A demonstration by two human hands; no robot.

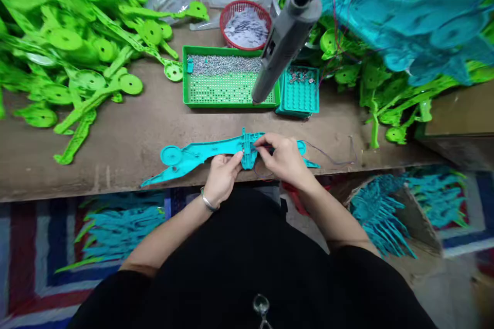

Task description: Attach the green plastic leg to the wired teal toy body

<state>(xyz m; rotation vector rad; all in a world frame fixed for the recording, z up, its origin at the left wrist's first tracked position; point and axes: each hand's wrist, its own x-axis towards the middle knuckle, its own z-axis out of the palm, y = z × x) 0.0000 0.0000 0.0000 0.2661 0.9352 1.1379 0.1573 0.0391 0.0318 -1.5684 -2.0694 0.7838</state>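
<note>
A teal plastic toy bow half (208,150) lies open side up along the table's front edge. My left hand (222,177) is closed on the lower edge of its middle block, thumb on top. My right hand (283,157) is pinched over the same block, just right of the left thumb, with thin wires at its fingertips. One thin dark wire (328,157) trails right across the table from under this hand, and a reddish loop hangs below it. The exact spot between the right fingertips is too small to make out.
Behind the bow stand a green tray (231,105) of screws, a teal tray (299,90) of small metal parts and a red basket (245,47). A grey electric screwdriver (281,46) hangs above. Green parts (65,38) pile up left; teal parts (424,25) lie upper right.
</note>
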